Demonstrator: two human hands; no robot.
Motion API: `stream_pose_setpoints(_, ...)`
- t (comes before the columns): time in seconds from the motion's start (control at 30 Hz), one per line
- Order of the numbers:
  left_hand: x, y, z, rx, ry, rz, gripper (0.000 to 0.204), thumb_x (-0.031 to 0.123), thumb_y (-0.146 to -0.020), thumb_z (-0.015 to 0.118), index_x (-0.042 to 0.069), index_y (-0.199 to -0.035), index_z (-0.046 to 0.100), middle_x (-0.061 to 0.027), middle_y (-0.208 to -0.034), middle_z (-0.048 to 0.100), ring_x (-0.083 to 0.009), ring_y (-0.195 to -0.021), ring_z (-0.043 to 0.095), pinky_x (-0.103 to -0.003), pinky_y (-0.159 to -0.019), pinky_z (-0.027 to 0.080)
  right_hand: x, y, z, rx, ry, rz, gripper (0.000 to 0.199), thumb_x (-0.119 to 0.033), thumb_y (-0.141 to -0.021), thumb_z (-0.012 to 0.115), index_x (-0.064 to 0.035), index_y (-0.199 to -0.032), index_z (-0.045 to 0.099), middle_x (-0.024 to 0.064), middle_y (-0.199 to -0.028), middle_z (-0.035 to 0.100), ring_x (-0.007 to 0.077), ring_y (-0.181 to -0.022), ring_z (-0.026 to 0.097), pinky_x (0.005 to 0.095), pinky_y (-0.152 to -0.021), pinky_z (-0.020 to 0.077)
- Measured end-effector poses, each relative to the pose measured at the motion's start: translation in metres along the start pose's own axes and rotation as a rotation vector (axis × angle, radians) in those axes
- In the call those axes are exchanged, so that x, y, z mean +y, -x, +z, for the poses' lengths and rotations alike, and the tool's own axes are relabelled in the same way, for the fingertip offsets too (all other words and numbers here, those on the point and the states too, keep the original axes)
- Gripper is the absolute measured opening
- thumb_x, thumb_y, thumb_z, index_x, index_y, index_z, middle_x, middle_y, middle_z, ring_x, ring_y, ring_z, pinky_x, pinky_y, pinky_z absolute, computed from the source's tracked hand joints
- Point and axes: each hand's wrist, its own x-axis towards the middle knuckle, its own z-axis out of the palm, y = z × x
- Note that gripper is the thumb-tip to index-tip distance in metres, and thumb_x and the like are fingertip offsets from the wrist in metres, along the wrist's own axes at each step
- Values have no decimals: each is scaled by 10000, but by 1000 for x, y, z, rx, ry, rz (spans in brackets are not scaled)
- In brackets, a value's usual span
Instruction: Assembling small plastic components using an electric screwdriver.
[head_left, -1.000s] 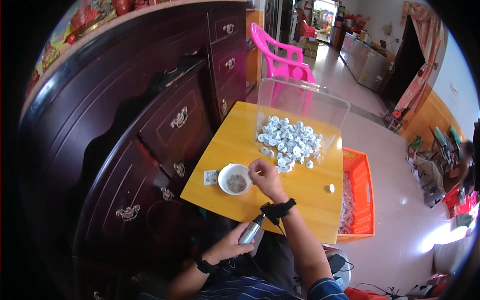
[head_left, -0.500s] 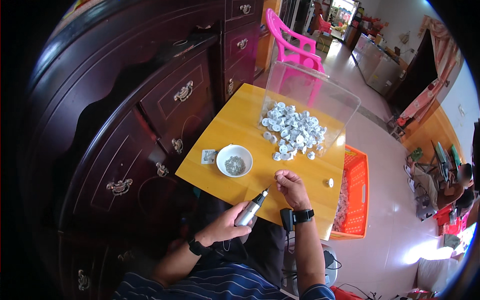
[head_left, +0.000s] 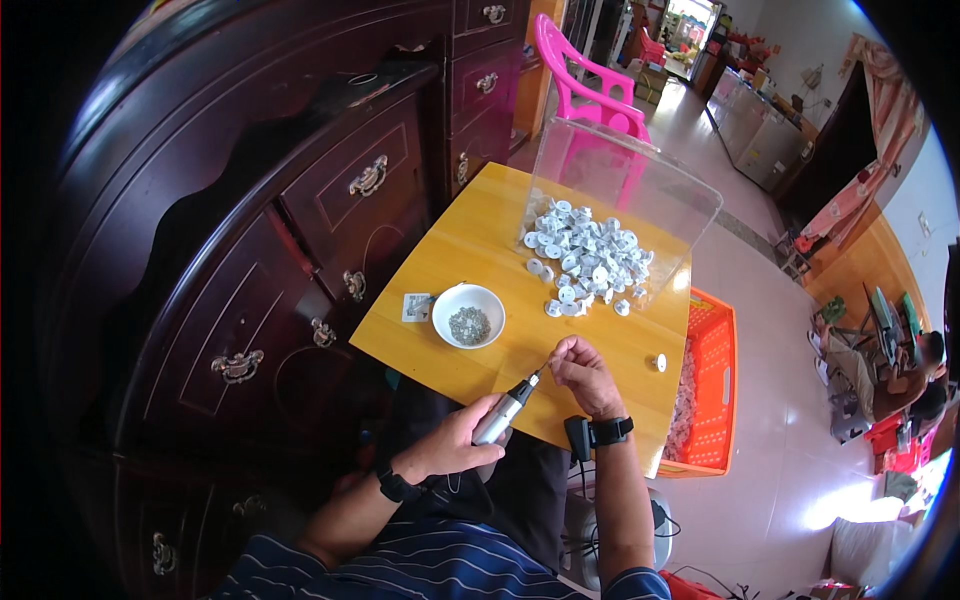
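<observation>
At the near edge of the yellow table (head_left: 470, 250), the left hand (head_left: 455, 448) wraps all its fingers around a slim grey electric screwdriver (head_left: 503, 415), gripping the barrel at mid-length with the tip angled up and to the right. Just beyond that tip, the right hand (head_left: 585, 375) holds its fingers bunched together, thumb and forefinger pinching something too small to make out, probably a screw or one of the small white parts. The driver looks rigid and fairly light, smooth-bodied, so a full wrap around the middle seems the sound hold. The pinched piece would be tiny, light and easy to drop, best held at its sides between the fingertips. Left of the right hand's fingers and a little further away sits a white bowl (head_left: 468, 316) of small dark metal bits. Further out, well beyond the fingertips, a heap of white plastic parts (head_left: 587, 257) lies at the mouth of a clear plastic bin (head_left: 640, 185). One stray white part (head_left: 660, 362) rests to the right of the knuckles. An orange crate (head_left: 712, 390) stands beside the table.
</observation>
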Motion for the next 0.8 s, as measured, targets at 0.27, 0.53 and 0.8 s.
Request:
stream_pose_setpoints(0.27,6,1,-2,11,-120,39,757,85,-836,719,16,-1505,374,-76,-1086,615,-165,-1010,621,-339,-923,507,-3,-2,-2,-55,65,20,199,70,-846,646,-59,-997,631,35,-920,656,108,-745,601,226,-655,474)
stream_pose_setpoints(0.53,4,1,-4,-10,-210,46,771,131,-822,735,17,-1502,390,-109,-1060,649,-198,-962,658,-354,-903,529,-9,-4,-2,-79,159,25,148,45,-847,642,-63,-948,644,10,-881,640,99,-761,582,240,-690,465)
stream_pose_setpoints(0.8,-3,0,0,-30,-179,34,766,103,-829,733,14,-1507,387,-99,-1072,642,-187,-955,655,-348,-906,532,-4,-2,-7,36,128,94,101,-57,-915,700,-68,-1013,679,-18,-901,651,89,-778,595,230,-737,493)
